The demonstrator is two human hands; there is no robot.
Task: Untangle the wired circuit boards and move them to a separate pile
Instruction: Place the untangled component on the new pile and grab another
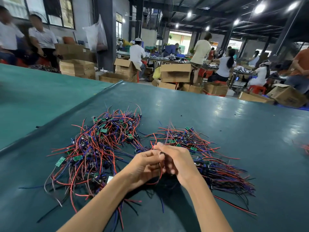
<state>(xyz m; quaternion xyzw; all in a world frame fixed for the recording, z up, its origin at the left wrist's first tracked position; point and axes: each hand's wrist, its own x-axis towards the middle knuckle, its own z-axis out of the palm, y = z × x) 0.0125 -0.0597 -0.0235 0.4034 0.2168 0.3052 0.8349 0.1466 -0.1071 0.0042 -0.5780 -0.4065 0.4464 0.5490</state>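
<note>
1. Here, the wired circuit boards (98, 148) lie in a loose, tangled heap on my left. They are small flat green rectangles trailing thin, springy red, blue and black leads.
2. A second pile (217, 171) sits to my right, its leads lying more parallel and fanned outward.
3. Between the piles, my left hand (145, 166) and right hand (175, 159) meet above the table, touching each other.
4. Both have their fingers curled, pinching a few thin wires (160, 175) that loop below. I cannot tell which board hangs on them.
5. The table (217, 114) wears a smooth, glossy dark green cover.
6. Beyond its edge stand brown cardboard boxes (175, 72).
</note>
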